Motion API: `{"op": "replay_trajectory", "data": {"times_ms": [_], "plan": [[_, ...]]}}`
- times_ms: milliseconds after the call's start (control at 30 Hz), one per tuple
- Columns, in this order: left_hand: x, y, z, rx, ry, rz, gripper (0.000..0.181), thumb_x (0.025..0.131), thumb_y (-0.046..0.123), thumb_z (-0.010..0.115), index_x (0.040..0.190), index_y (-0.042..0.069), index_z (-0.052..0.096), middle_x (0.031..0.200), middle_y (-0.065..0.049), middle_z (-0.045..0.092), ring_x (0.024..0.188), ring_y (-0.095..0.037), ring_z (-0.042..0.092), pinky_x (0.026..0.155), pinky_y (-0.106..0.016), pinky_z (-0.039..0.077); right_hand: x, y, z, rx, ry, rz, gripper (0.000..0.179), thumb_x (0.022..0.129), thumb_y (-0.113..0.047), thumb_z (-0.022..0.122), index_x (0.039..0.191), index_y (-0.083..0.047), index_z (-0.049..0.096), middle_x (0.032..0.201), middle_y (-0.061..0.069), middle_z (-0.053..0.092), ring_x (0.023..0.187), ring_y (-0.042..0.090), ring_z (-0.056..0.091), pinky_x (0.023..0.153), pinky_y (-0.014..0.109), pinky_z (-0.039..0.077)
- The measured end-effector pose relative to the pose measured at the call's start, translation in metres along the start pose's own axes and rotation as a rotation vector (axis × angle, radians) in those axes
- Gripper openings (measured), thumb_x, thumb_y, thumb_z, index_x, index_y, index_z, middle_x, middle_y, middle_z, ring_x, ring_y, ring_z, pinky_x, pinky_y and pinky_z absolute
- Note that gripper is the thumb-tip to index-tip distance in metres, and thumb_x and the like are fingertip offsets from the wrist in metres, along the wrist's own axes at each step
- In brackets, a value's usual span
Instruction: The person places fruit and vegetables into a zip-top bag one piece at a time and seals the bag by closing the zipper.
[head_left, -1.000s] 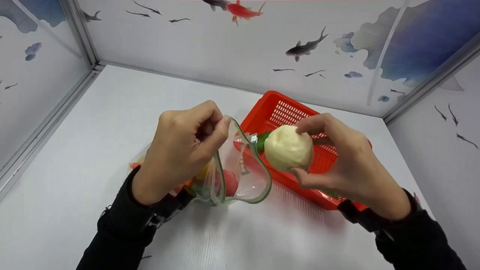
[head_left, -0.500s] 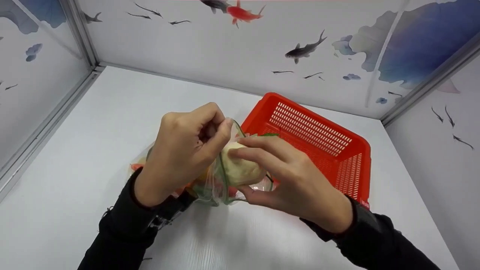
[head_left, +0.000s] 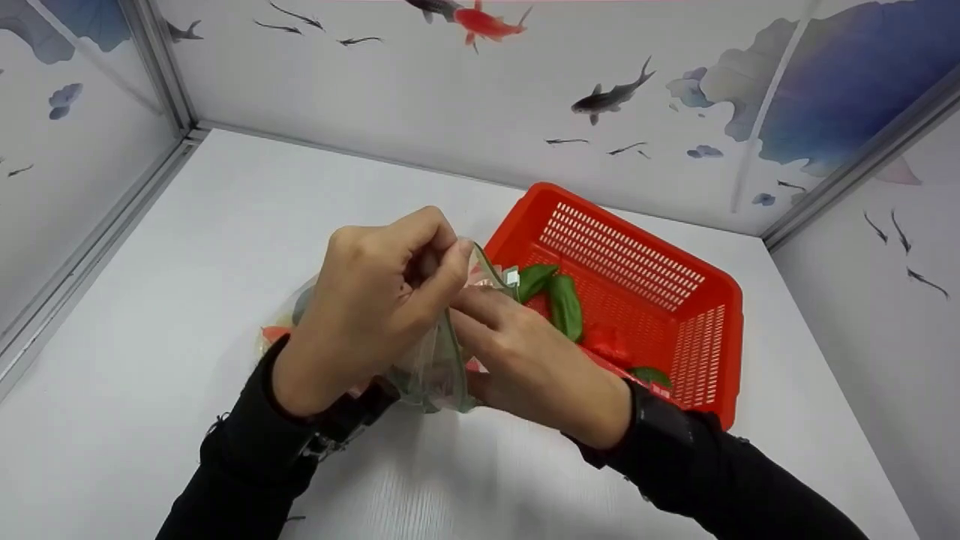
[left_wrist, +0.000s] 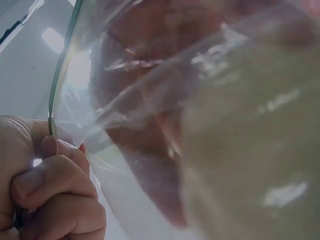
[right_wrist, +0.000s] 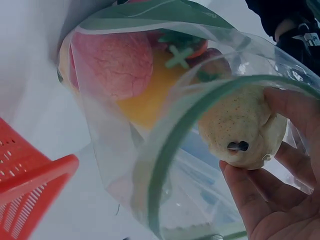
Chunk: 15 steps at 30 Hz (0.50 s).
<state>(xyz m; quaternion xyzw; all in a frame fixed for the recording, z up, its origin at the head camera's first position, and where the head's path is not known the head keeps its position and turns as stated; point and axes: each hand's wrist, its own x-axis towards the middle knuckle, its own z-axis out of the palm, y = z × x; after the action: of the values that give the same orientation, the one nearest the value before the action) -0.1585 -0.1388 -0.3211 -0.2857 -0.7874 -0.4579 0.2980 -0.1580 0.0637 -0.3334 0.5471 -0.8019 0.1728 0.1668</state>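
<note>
My left hand (head_left: 375, 300) pinches the green-edged rim of a clear zip bag (head_left: 431, 375) and holds its mouth up. In the right wrist view, my right hand (right_wrist: 285, 200) reaches into the bag's mouth, gripping a pale, round, speckled fruit (right_wrist: 240, 130) with a short dark stem. Inside the bag lie a pink round piece (right_wrist: 112, 65), a yellow piece (right_wrist: 152, 90) and a red one with a green calyx (right_wrist: 178, 56). From the head, my right hand hides the pale fruit. Through the plastic, the left wrist view shows it large and blurred.
A red plastic basket (head_left: 701, 281) stands right of the bag on the white table (head_left: 225, 217). It holds green peppers (head_left: 565, 306) and a red piece (head_left: 606, 343). Printed wall panels (head_left: 450, 97) enclose the table's far side.
My right hand has carried the pale fruit leftward from over the basket into the bag's mouth, uncovering the peppers. My left hand keeps its pinch on the rim, almost still.
</note>
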Motion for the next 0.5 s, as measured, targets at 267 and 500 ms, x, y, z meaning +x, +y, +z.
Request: {"op": "replay_trajectory", "data": {"times_ms": [267, 500], "plan": [[0.001, -0.002, 0.001, -0.006, -0.004, 0.022, 0.023, 0.104, 0.014, 0.061, 0.081, 0.012, 0.063, 0.066, 0.008, 0.059, 0.058, -0.001, 0.053, 0.055, -0.017, 0.047, 0.010, 0.000, 0.016, 0.150, -0.177, 0.093, 0.045, 0.096, -0.022, 0.082, 0.133, -0.008, 0.062, 0.121, 0.007, 0.063, 0.111, 0.021, 0.060, 0.094, 0.029, 0.057], [0.000, -0.004, -0.002, 0.002, 0.004, 0.019, 0.023, 0.103, 0.014, 0.062, 0.080, 0.012, 0.062, 0.065, 0.007, 0.055, 0.057, -0.003, 0.050, 0.054, -0.017, 0.045, 0.012, 0.000, 0.023, 0.169, -0.231, 0.115, 0.042, 0.096, -0.018, 0.082, 0.133, -0.009, 0.064, 0.115, 0.006, 0.063, 0.107, 0.020, 0.061, 0.093, 0.028, 0.057]]}}
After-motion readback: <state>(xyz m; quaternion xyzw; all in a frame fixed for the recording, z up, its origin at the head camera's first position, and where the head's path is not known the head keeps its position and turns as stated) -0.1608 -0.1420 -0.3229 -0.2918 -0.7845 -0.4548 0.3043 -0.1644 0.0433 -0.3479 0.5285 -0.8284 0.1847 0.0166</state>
